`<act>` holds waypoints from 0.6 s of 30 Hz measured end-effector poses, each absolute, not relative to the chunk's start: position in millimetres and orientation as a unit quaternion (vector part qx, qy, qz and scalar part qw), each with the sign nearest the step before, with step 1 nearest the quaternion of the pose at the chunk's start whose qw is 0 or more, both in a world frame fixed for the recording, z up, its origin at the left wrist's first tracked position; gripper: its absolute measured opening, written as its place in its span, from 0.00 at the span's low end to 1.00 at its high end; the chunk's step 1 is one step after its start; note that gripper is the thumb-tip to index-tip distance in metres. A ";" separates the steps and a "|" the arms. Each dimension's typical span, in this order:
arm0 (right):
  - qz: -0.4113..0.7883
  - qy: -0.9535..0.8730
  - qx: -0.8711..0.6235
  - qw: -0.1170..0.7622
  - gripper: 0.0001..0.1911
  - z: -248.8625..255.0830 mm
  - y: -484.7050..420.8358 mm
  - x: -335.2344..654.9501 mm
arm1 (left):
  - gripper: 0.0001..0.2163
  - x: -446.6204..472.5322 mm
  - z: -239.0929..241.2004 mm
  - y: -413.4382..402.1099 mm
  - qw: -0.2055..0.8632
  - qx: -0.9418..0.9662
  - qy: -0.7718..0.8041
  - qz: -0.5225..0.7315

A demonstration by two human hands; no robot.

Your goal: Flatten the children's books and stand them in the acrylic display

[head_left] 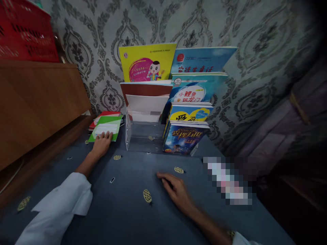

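My left hand (102, 142) lies with its fingers spread on a green booklet (110, 123), which tops a small pile with red and dark booklets on the left of the table. Over the table's middle, my right hand (176, 190) is loosely bent, its fingers slightly apart and nothing visible in it. Behind the hands stands a clear stepped rack (145, 136). Its left column holds a yellow book (148, 63), a brown-red one (148, 89) and a white one (145, 103). On its right are blue books (201, 59), teal ones, blue-yellow ones and a dark blue one (182, 139).
A dark blue cloth (127, 211) with yellow leaf-like prints covers the table. At the left is a wooden cabinet (38, 102) with a red basket (28, 34) on it. Patterned wallpaper rises behind, a curtain (276, 112) hangs right, and a pixelated patch (227, 180) lies at the table's right.
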State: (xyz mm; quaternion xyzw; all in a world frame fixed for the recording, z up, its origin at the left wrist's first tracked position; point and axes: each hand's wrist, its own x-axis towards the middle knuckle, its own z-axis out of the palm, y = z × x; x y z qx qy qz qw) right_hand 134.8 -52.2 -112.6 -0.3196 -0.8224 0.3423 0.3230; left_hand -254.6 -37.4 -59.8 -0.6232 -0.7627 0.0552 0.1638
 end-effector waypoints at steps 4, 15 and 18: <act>0.342 -0.823 -0.314 0.327 0.17 -111.8 -52.3 134.5 | 0.29 -242.4 -68.3 -65.1 0.151 -0.628 -0.760 0.065; 0.341 -0.823 -0.320 0.323 0.16 -115.2 -51.2 135.3 | 0.26 -196.1 -59.1 -154.9 0.023 -0.649 -0.751 0.120; 0.342 -0.820 -0.324 0.325 0.16 -114.6 -51.6 134.7 | 0.23 -197.8 -47.2 -167.1 -0.071 -0.679 -0.724 0.101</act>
